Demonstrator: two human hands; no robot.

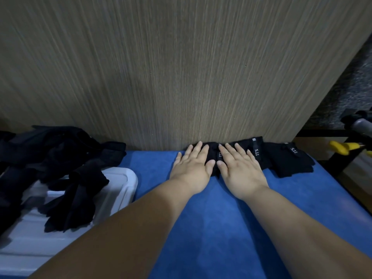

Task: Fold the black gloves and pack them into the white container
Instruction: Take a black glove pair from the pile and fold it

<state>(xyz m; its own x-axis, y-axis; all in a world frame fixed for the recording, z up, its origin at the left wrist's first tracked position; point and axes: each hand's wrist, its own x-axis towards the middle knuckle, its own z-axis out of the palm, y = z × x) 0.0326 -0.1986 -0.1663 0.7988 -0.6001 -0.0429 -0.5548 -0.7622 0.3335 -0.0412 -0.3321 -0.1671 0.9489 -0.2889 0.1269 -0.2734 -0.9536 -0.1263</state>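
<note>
Wood-grain panelling (181, 67) is rising straight behind a blue cloth surface (211, 228), and I am working right at the seam where the two meet. I am laying my left hand (192, 168) and my right hand (239, 170) side by side, fingers straight and thumbs nearly touching, palms pressing flat on the black gloves (212, 153) lying against the panel. Nothing is being pinched or curled round; both hands are simply bearing down. A white-lettered strap is showing past my right fingers. Just beside that, further right, another folded glove (291, 161) is lying on the cloth, its own lettered strap facing up. Beyond the cloth's right edge a yellow object (342, 148) and a grey metal tube (362, 125) are sticking in from the side, well apart from my hands. Off to my left the white container (124, 178) is sitting on the cloth, with a loose heap of black gloves (60, 158) sprawling over it and hiding most of it; I cannot tell how deep it is.
</note>
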